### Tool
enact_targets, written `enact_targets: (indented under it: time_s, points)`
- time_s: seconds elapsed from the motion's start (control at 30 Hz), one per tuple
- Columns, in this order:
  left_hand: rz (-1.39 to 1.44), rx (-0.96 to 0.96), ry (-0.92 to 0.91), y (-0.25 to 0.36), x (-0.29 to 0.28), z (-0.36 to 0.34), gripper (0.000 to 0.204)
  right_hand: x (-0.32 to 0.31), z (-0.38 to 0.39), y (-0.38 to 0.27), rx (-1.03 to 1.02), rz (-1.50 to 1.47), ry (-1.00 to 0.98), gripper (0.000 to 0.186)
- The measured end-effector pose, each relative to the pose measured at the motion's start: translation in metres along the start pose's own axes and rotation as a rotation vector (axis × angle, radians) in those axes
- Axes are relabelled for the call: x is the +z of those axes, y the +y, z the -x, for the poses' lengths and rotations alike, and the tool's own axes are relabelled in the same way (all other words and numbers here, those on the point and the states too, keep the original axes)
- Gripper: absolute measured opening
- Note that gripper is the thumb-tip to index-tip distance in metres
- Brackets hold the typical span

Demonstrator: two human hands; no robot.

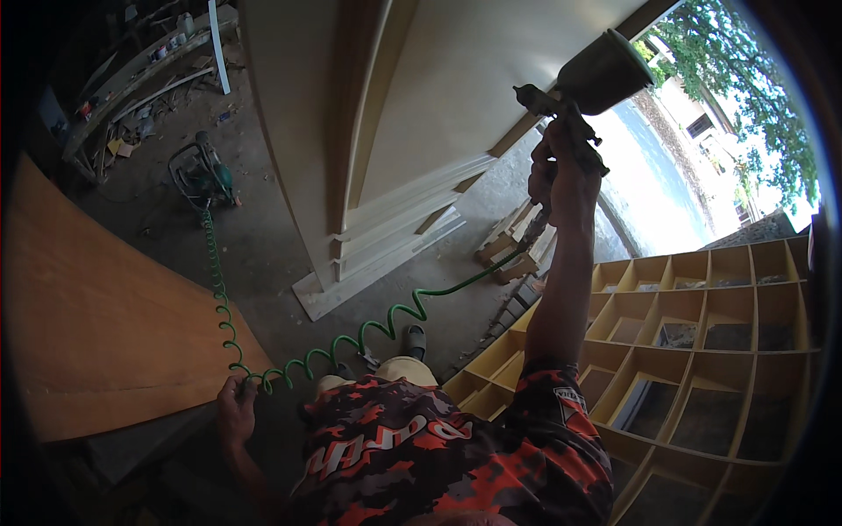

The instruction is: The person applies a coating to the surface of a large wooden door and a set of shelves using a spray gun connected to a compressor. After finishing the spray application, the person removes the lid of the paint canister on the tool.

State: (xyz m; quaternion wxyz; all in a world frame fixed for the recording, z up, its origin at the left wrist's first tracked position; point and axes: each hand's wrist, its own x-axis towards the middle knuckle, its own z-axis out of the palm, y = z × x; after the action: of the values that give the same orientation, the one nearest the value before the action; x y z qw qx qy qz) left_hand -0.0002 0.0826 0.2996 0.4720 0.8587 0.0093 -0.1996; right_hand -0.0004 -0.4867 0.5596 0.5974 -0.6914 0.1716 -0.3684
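My right hand (561, 171), raised at the upper right, is wrapped round the grip of a spray gun (605, 72) with a large grey cup on top. Its nozzle is turned toward a pale wooden cabinet (456, 66) with moulded edges, standing upright before me. Low on the left, my left hand (235, 410) has its fingers closed on a green coiled air hose (338, 346). From there the hose sags across in front of my body and runs up to the gun's handle. Whether any spray is leaving the nozzle I cannot make out.
A green air compressor (206, 171) stands on the floor at the left, joined to the hose. An orange-brown wooden panel (114, 324) lies near my left hand. To the right is a wooden grid frame (693, 351). Scraps and a cluttered bench (132, 79) fill the far left.
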Motion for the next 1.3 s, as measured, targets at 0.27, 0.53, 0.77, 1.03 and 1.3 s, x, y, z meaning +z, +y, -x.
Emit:
enact_targets:
  time_s: [0.27,0.53,0.77,1.03,1.3]
  points:
    - [-0.007,0.052,0.006,-0.023,-0.029,-0.005,0.028,0.061,0.04,-0.019,-0.04,0.094,-0.007,0.023]
    - [-0.01,0.05,0.011,-0.046,-0.043,-0.005,0.028,0.109,0.1,-0.039,-0.085,0.02,-0.023,0.015]
    - [-0.079,0.035,0.048,-0.057,-0.046,-0.011,0.028,0.15,0.153,-0.031,-0.08,-0.056,-0.029,0.006]
    - [-0.094,0.065,0.067,-0.083,-0.046,-0.016,0.022,0.187,0.186,-0.032,-0.189,0.066,-0.135,0.016]
    - [-0.161,0.07,0.071,-0.096,-0.044,-0.017,0.026,0.203,0.195,-0.042,-0.452,0.135,-0.238,0.023]
